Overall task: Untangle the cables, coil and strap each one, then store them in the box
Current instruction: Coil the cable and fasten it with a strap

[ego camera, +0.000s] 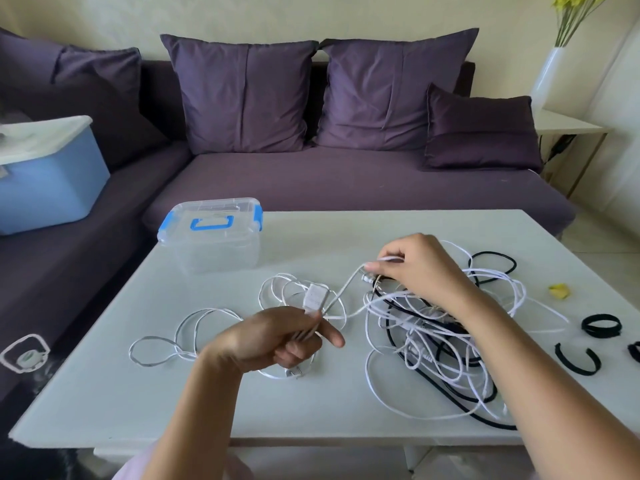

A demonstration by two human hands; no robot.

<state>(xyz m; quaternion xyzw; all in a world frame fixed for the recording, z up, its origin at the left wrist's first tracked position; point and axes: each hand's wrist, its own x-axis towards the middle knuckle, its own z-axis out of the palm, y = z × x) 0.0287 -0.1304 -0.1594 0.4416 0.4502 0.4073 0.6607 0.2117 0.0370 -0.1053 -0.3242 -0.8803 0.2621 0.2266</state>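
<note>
Only the untangling is under way. The left hand grips a white cable and the right hand pinches it above the tangle on the surface. The straps lie unused. The box stands closed, seemingly empty.

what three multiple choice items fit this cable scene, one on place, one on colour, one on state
1. Where does the clear box stand? A on the sofa; B on the floor; C on the white table.
2. What colour are the straps beside the cable tangle? A black; B red; C yellow.
3. The box's lid is: A missing; B shut; C propped open.
Key: 1 C, it sits at the table's far left corner. 2 A, the loops near the right edge are black. 3 B, the lid lies flat on the box between its blue latches.
</note>
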